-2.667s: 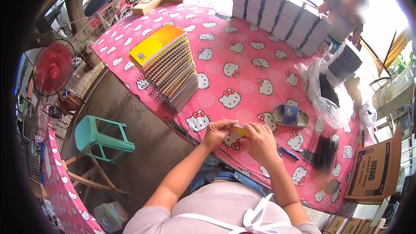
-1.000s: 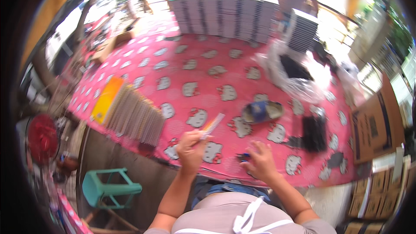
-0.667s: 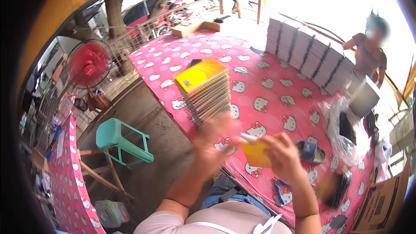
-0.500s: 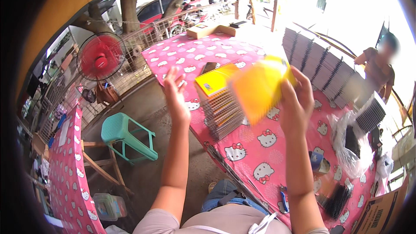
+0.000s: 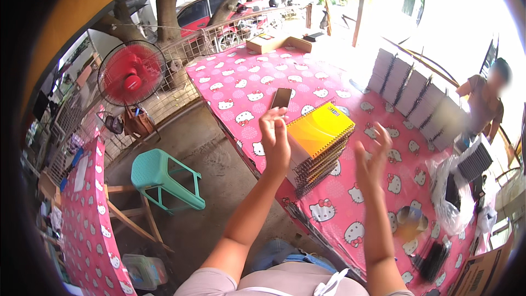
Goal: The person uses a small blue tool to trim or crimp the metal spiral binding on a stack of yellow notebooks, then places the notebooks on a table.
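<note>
A stack of yellow spiral notebooks stands near the edge of the pink table, its top cover yellow and its wire bindings facing me. My left hand is raised at the stack's left side, fingers slightly bent, holding nothing; whether it touches the stack I cannot tell. Just right of the stack, my right hand is open and empty, fingers apart and a little blurred. A dark phone lies on the table beyond my left hand.
Rows of bound pages stand at the far right, near another person. Clear plastic bags and black binding coils lie at the right. A green stool and a red fan stand left of the pink table.
The yellow notebook that my right hand held is now on the stack, and that hand has let go. My left hand has come in to the stack's left side. The view has shifted slightly.
</note>
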{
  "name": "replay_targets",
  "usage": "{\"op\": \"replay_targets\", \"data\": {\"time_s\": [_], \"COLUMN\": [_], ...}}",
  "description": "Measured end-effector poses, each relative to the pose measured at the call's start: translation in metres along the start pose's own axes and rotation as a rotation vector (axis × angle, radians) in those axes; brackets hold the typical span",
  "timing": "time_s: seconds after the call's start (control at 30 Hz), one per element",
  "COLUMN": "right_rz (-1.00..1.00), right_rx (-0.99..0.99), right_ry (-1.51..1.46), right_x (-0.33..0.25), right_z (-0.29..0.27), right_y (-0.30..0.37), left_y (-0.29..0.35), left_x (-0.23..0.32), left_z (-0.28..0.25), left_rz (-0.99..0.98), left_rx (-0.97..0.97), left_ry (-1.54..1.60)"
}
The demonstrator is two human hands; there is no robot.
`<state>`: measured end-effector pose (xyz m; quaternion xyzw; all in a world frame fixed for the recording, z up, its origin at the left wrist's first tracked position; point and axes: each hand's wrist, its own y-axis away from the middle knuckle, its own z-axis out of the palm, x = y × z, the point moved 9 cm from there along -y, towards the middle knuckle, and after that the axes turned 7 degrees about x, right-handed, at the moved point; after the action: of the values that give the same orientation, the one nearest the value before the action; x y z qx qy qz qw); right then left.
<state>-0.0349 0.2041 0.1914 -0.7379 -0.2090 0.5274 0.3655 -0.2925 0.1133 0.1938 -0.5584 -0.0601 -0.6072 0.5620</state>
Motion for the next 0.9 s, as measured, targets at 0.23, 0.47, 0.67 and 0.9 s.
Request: {"op": "replay_targets", "data": {"time_s": [0.23,0.47,0.67,0.9], "right_rz": [0.379,0.504,0.318,0.158], "right_rx": [-0.515,-0.703,-0.529,-0.531], "right_ry": [0.973,1.047,0.594,0.33], "right_x": [0.084,0.08,0.08,-0.077], "right_z": [-0.293,-0.273,-0.172,-0.042], "right_y": [0.267,0.273,0.201,0.082], "left_y": [0.043,0.068,0.062,0.05], "left_x": [0.074,0.055,0.08,0.085], "left_z": [-0.031,0.008,0.006,-0.002], "left_rz": [0.052,0.169,0.173,0.244], "left_rx": [-0.268,-0.344,-0.45,-0.427], "left_ry": [-0.212,-0.17,-0.276,-0.361]}}
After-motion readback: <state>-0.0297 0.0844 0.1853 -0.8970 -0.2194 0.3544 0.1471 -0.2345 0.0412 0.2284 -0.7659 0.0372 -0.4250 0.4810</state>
